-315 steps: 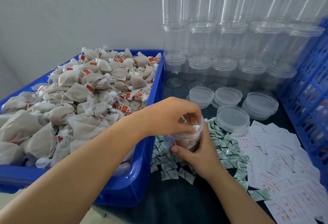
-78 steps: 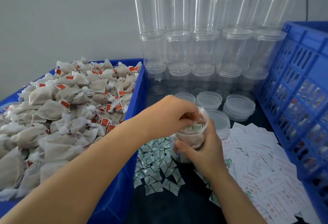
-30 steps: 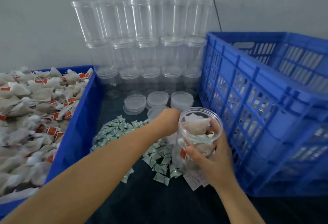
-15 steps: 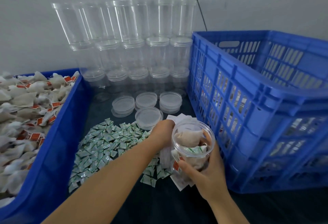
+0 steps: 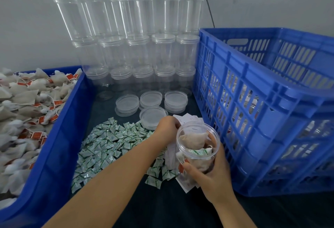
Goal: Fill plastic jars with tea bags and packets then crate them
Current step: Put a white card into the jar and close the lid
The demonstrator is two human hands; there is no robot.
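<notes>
Right hand clamped round open jar, fingers and thumb curled on its wall; jar tilted, held off the tabletop just left of blue crate. Tea bags and a green packet inside. Left hand just left of jar, fingers curled down at white slips; cannot tell if it grips one. Green packets left of jar, loose lids behind.
</notes>
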